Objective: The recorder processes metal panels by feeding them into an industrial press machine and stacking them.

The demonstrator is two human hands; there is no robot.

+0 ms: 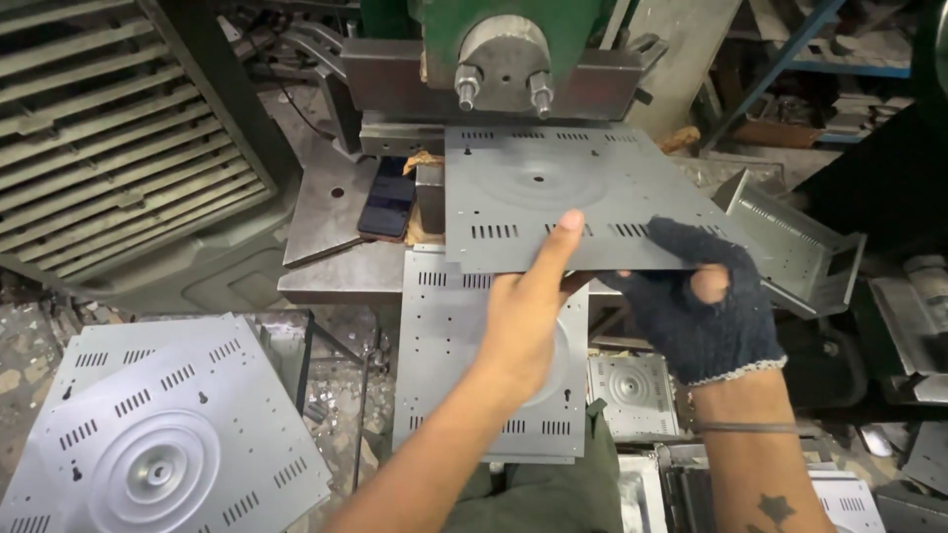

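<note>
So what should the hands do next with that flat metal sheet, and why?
Probably slide the grey sheet a little further in under the green press. Both hands grip its near edge, the bare left hand and the gloved right hand, and its far edge already sits below the press head, so it looks about ready to be seated.

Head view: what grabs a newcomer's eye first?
The grey sheet, slotted with a pressed round centre, held flat under the green press by both hands: the bare left hand and the gloved right hand grip its near edge. Next, the matching sheets stacked lower left.
</note>
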